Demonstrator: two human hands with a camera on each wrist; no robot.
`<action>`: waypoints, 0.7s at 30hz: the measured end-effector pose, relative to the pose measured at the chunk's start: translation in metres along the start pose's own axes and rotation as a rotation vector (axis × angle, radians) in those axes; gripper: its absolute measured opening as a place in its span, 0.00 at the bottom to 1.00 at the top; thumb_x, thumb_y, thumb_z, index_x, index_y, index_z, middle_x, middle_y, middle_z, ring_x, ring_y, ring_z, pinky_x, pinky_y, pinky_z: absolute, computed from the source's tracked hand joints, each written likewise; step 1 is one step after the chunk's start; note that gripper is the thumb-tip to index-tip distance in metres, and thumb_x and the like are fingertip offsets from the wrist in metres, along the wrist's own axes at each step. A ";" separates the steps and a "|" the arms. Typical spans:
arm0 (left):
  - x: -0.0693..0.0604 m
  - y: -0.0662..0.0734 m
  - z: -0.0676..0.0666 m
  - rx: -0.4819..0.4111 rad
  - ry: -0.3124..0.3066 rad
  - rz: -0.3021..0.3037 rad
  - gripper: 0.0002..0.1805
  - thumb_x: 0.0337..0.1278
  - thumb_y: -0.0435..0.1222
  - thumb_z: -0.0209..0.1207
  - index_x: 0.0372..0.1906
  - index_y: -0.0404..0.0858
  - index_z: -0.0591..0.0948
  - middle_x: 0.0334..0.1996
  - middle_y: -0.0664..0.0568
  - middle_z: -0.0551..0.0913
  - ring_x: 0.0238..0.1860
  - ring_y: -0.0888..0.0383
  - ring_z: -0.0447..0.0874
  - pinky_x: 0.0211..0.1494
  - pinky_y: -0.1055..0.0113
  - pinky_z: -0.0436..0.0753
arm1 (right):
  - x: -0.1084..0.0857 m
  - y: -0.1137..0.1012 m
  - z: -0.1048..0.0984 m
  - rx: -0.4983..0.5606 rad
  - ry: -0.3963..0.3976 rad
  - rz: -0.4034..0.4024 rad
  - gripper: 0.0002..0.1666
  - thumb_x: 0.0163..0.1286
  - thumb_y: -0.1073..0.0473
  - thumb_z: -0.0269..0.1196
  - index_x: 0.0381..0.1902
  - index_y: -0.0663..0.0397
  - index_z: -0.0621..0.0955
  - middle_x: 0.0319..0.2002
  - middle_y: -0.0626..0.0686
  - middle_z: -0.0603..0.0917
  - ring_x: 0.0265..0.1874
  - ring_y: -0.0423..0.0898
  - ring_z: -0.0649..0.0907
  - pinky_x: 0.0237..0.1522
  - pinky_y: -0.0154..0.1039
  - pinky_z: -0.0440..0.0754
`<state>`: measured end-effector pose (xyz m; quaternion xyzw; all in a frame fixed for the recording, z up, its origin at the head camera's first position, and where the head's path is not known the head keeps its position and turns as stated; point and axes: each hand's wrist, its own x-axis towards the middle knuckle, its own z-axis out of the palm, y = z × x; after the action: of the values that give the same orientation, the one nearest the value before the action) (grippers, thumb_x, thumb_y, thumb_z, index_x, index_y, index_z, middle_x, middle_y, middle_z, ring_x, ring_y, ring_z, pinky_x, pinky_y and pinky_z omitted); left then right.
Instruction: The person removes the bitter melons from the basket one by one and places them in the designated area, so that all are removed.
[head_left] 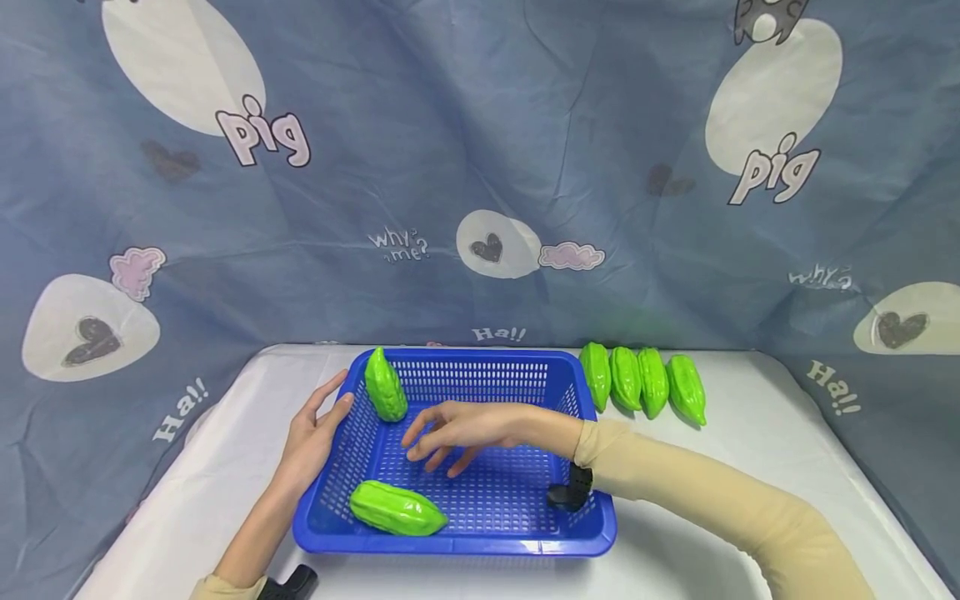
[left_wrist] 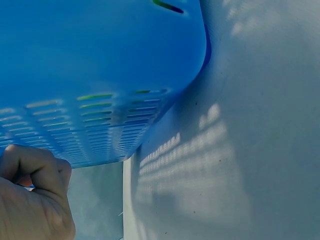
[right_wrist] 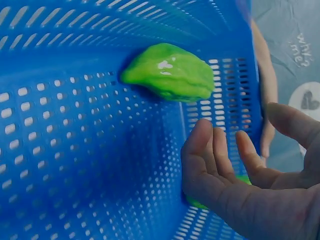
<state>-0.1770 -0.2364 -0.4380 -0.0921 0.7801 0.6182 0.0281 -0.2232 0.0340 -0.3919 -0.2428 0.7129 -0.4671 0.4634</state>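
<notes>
A blue plastic basket with slotted walls stands on the table. On its left rim is my left hand, gripping it between thumb and fingers; the left wrist view shows bent fingers of this hand against the wall. My right hand hovers over the basket's middle, fingers loosely bent, holding nothing. Inside lie two glossy green ridged bitter melons: one bitter melon at the front left, another bitter melon leaning in the back left corner. The right wrist view shows the front bitter melon apart from the fingers.
Several more bitter melons lie in a row on the white tablecloth, right of the basket's back corner. Behind the table hangs a blue printed cloth. Each wrist wears a black camera.
</notes>
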 end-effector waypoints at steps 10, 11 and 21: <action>0.001 0.000 -0.001 0.004 -0.002 0.009 0.33 0.86 0.54 0.51 0.87 0.54 0.61 0.71 0.33 0.81 0.42 0.68 0.93 0.45 0.68 0.91 | 0.017 0.005 0.018 -0.025 -0.014 0.010 0.21 0.78 0.55 0.65 0.64 0.56 0.82 0.56 0.51 0.89 0.57 0.56 0.89 0.45 0.46 0.92; 0.001 0.000 -0.001 0.005 -0.002 0.007 0.33 0.86 0.54 0.50 0.87 0.54 0.60 0.71 0.33 0.81 0.42 0.68 0.93 0.45 0.68 0.91 | 0.019 0.005 0.019 -0.030 -0.015 0.011 0.21 0.78 0.55 0.66 0.64 0.56 0.82 0.56 0.51 0.89 0.55 0.54 0.89 0.45 0.46 0.92; 0.001 0.001 0.000 0.001 -0.007 -0.005 0.34 0.85 0.54 0.51 0.86 0.55 0.61 0.70 0.34 0.82 0.43 0.67 0.93 0.45 0.68 0.91 | 0.029 0.011 0.032 -0.073 -0.029 0.049 0.20 0.76 0.57 0.69 0.62 0.54 0.81 0.47 0.47 0.88 0.47 0.41 0.85 0.45 0.47 0.92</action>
<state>-0.1780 -0.2366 -0.4374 -0.0919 0.7800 0.6181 0.0322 -0.2075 0.0019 -0.4186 -0.2489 0.7285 -0.4258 0.4755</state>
